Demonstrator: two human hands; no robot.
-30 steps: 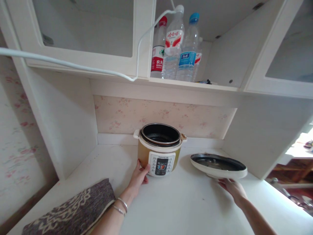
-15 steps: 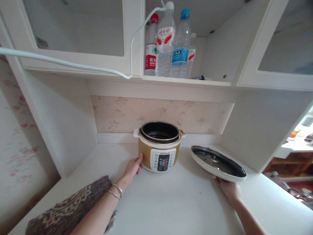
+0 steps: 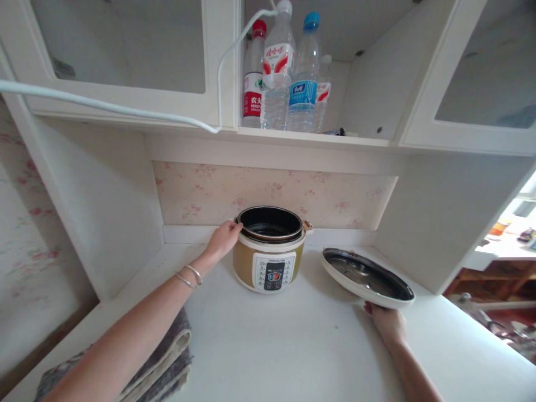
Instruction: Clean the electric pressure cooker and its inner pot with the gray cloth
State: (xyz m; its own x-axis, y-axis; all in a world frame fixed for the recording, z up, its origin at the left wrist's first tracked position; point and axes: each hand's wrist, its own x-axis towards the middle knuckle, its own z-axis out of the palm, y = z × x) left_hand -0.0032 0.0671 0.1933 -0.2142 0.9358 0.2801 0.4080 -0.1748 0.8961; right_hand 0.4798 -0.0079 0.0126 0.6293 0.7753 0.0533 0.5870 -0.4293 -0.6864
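A gold and white electric pressure cooker [image 3: 243, 265] stands upright on the white counter, its control panel facing me. Inside it sits a dark inner pot [image 3: 274, 224], uncovered, its metal rim raised a little above the body. My left hand [image 3: 226, 239] has its fingers pinched on the left side of that rim, with the thumb side toward me. To the right, the cooker's lid [image 3: 355, 283] is turned underside up, showing its dark inner face. My right hand [image 3: 388, 325] grips the lid's near edge from below; most of those fingers are hidden under it.
A folded grey patterned cloth [image 3: 176, 349] lies at the left front, partly under my left forearm. Overhead, an open cabinet holds several plastic bottles [image 3: 302, 95]. A white cable [image 3: 125, 111] hangs across the upper left. Side panels bound the counter [image 3: 293, 346] left and right.
My left hand has risen from the lower left side of the cooker to the inner pot's rim. The right hand and lid keep their place; the view has shifted slightly.
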